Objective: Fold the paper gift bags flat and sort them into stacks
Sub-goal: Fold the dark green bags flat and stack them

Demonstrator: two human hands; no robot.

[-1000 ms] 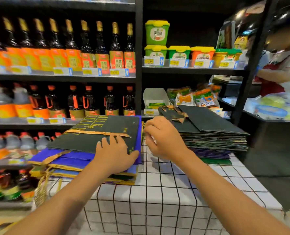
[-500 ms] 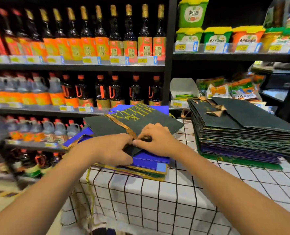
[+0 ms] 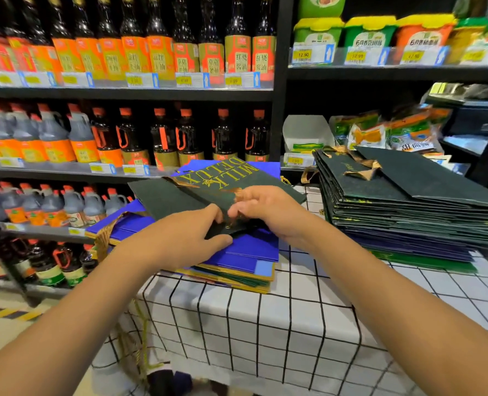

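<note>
Behind our table (image 3: 265,324), with its black-gridded white cloth, shelves (image 3: 122,94) carry rows of dark sauce bottles (image 3: 162,50) with orange labels, and lidded tubs (image 3: 369,32) sit on the upper right shelf; snack packets (image 3: 379,132) lie behind the right-hand stack. That tall stack of flattened dark green bags (image 3: 408,201) rests on the table's right side. In front of us a lower pile of blue bags (image 3: 248,252) holds a dark green bag (image 3: 208,190) printed "MILK DELUXE" in gold, lying on top. Our left hand (image 3: 185,238) and right hand (image 3: 271,210) meet at its near edge, fingers curled and pinching the paper there.
</note>
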